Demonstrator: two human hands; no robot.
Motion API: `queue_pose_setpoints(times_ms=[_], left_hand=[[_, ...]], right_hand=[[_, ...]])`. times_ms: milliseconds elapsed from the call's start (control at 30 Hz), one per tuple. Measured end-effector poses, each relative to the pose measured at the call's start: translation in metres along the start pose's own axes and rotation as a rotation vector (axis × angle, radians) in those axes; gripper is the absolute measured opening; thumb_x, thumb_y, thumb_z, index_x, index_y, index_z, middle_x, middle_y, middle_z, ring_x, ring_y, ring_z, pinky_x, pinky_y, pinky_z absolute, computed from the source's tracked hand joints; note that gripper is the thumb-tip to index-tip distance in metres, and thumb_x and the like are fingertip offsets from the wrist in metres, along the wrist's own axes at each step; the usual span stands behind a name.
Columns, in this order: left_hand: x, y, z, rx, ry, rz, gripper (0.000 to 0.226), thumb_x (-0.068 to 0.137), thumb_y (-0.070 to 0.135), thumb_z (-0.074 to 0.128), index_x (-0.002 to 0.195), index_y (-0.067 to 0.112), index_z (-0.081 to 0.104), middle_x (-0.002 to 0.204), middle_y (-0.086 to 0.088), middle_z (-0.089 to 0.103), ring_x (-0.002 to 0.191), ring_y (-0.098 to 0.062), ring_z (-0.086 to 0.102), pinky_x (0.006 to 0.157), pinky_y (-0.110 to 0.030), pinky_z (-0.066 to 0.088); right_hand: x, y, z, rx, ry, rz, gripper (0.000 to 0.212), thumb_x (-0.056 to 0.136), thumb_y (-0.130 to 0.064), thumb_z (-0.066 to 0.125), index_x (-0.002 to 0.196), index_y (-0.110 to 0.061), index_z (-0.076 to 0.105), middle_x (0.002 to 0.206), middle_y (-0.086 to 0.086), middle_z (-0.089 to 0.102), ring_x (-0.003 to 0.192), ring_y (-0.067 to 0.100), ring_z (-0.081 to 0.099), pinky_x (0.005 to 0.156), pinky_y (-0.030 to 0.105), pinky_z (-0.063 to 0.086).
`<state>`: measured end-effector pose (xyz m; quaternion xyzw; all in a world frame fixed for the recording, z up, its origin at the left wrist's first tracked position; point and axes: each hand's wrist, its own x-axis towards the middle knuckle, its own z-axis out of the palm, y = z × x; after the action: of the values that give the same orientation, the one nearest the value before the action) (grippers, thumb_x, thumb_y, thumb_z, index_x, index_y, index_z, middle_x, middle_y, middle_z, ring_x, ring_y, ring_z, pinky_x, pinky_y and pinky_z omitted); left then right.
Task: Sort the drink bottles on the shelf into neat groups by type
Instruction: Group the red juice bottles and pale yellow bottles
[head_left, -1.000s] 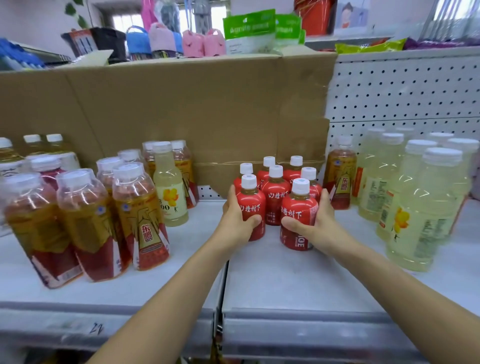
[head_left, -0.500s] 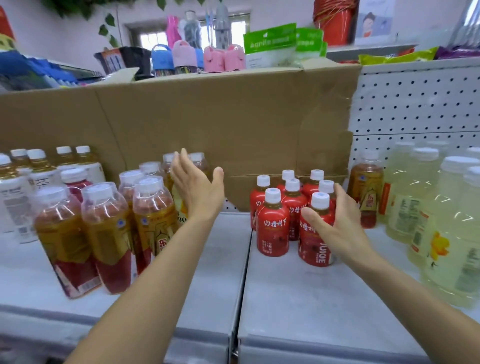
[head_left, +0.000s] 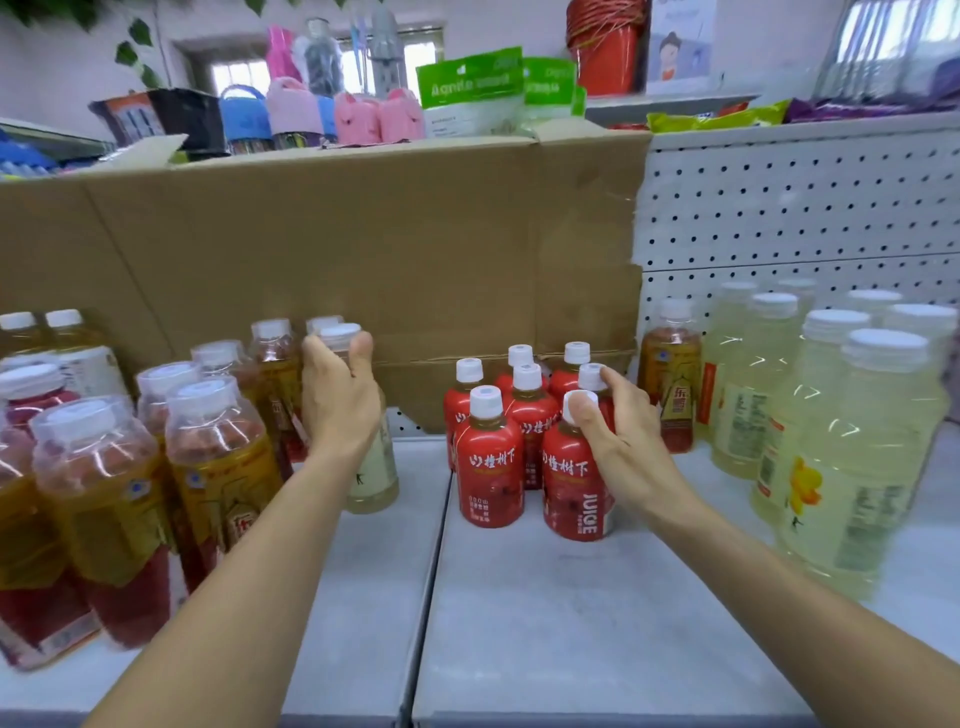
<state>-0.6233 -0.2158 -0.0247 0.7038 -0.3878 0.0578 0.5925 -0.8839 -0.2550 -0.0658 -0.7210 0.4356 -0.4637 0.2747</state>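
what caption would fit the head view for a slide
Left hand grips a pale yellow bottle beside the tea bottles; right hand grips the cap of a red juice bottle.

Both forearms are extended forward. A pale bottle (head_left: 372, 467) is gripped at its neck by the left hand (head_left: 340, 400), a red bottle (head_left: 574, 486) at its cap by the right hand (head_left: 621, 441).

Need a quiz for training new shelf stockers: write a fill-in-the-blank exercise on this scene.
1. The left hand grips a pale yellow bottle that stands to the ___ of the red bottles.
2. The red bottles number ___.
3. The right hand holds the front right red bottle, with its thumb on the bottle's ___.
Missing words: left; seven; cap.
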Motion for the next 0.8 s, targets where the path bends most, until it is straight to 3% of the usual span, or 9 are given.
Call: queue_pose_setpoints(times_ms=[133, 300, 433, 567, 733, 800], left_hand=[[-0.027, 0.011, -0.006, -0.126, -0.136, 0.147, 0.04, 0.101, 0.051, 0.039, 0.119, 0.015, 0.04, 0.104, -0.001, 0.059, 0.093, -0.018, 0.057, 0.082, -0.034, 0.04], [-0.05, 0.017, -0.016, -0.241, -0.224, 0.262, 0.044, 0.097, 0.053, 0.039, 0.12, 0.016, 0.046, 0.092, 0.012, 0.058, 0.08, 0.006, 0.057, 0.073, -0.014, 0.043], [-0.056, 0.013, -0.016, -0.335, -0.273, 0.256, 0.048, 0.096, 0.059, 0.042, 0.119, 0.018, 0.049, 0.092, 0.008, 0.062, 0.082, -0.006, 0.06, 0.075, -0.024, 0.048], [-0.063, 0.016, -0.02, -0.411, -0.312, 0.176, 0.042, 0.095, 0.062, 0.045, 0.106, 0.023, 0.056, 0.093, -0.002, 0.068, 0.082, -0.009, 0.064, 0.075, -0.029, 0.053], [-0.069, 0.014, -0.023, -0.417, -0.366, 0.107, 0.039, 0.089, 0.06, 0.051, 0.102, 0.025, 0.06, 0.094, 0.001, 0.07, 0.086, -0.014, 0.068, 0.079, -0.034, 0.055], [-0.071, 0.012, -0.025, -0.395, -0.404, 0.08, 0.04, 0.086, 0.063, 0.055, 0.101, 0.026, 0.061, 0.093, 0.007, 0.07, 0.087, -0.008, 0.067, 0.08, -0.032, 0.052]], right_hand=[[0.007, 0.001, -0.005, 0.066, 0.043, -0.007, 0.065, 0.096, -0.061, 0.036, 0.148, -0.022, 0.034, 0.149, 0.001, 0.037, 0.139, 0.017, 0.032, 0.115, 0.045, 0.028], [0.048, 0.0, -0.026, -0.029, 0.308, -0.014, 0.06, 0.095, -0.032, 0.058, 0.144, -0.009, 0.033, 0.144, 0.01, 0.035, 0.136, 0.026, 0.031, 0.114, 0.038, 0.027], [0.097, 0.007, -0.044, -0.151, 0.396, 0.082, 0.072, 0.092, -0.024, 0.062, 0.148, -0.001, 0.023, 0.151, 0.021, 0.026, 0.142, 0.035, 0.021, 0.116, 0.042, 0.016], [0.127, 0.021, -0.052, -0.105, 0.31, 0.305, 0.072, 0.094, -0.031, 0.059, 0.148, 0.0, 0.022, 0.148, 0.023, 0.033, 0.137, 0.042, 0.033, 0.111, 0.051, 0.032], [0.124, 0.025, -0.049, -0.179, 0.306, 0.292, 0.061, 0.093, -0.036, 0.06, 0.134, 0.0, 0.034, 0.136, 0.024, 0.04, 0.126, 0.044, 0.04, 0.103, 0.055, 0.038], [0.12, 0.025, -0.048, -0.225, 0.323, 0.256, 0.061, 0.092, -0.036, 0.062, 0.131, 0.003, 0.037, 0.135, 0.027, 0.042, 0.125, 0.045, 0.041, 0.102, 0.053, 0.038]])
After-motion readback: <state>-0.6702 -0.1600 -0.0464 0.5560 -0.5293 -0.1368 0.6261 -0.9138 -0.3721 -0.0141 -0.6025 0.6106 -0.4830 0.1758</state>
